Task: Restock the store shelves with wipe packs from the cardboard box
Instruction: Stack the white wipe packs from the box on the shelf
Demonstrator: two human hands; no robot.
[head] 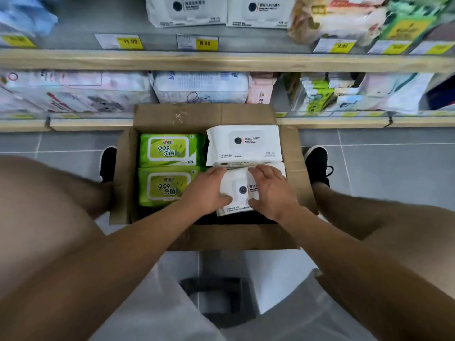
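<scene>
An open cardboard box (pixel 202 114) stands on the floor between my feet, in front of the store shelves. Inside it, two green wipe packs (pixel 170 148) lie on the left and white wipe packs (pixel 242 143) on the right. My left hand (pixel 208 190) and my right hand (pixel 270 188) both grip the nearest white wipe pack (pixel 240 190), one at each side. That pack sits tilted in the box's near right corner. The upper shelf holds two matching white packs (pixel 187 11).
The lower shelf (pixel 86 124) carries tissue and wipe packages just behind the box. Yellow price tags (pixel 206 43) line the upper shelf edge. My knees flank the box, and a dark stool (pixel 216 296) is under me on the grey tile floor.
</scene>
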